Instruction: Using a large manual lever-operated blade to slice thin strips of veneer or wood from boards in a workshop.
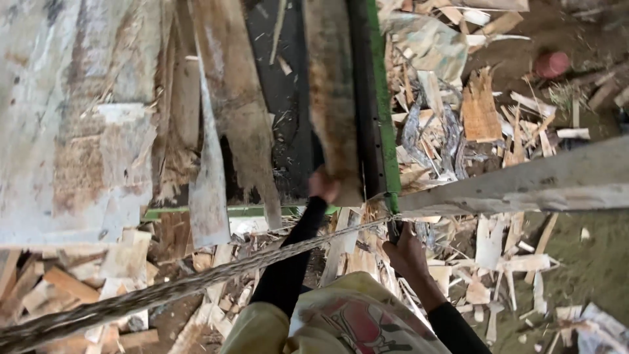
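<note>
Bare earth floor extends under the work area and is littered with pale wood scraps, splinters and torn sheet offcuts. On the left, wide weathered sheets of veneer lie stacked, grey and flaking, with rough torn edges. A dark flat machine bed with a green metal rail along its right side runs away from the viewer. A grey, rough-sawn wooden beam crosses the right half, sloping slightly upward to the right. A thick twisted rope stretches diagonally from lower left toward the rail end.

One long narrow wood strip, brown and fibrous, lies on the bed; its long axis points straight away from the viewer, parallel to the rail. The left hand, in a black sleeve, has its fingers curled around the near end of this strip. The right hand closes its fingers on a dark handle just below the rail's near end.
</note>
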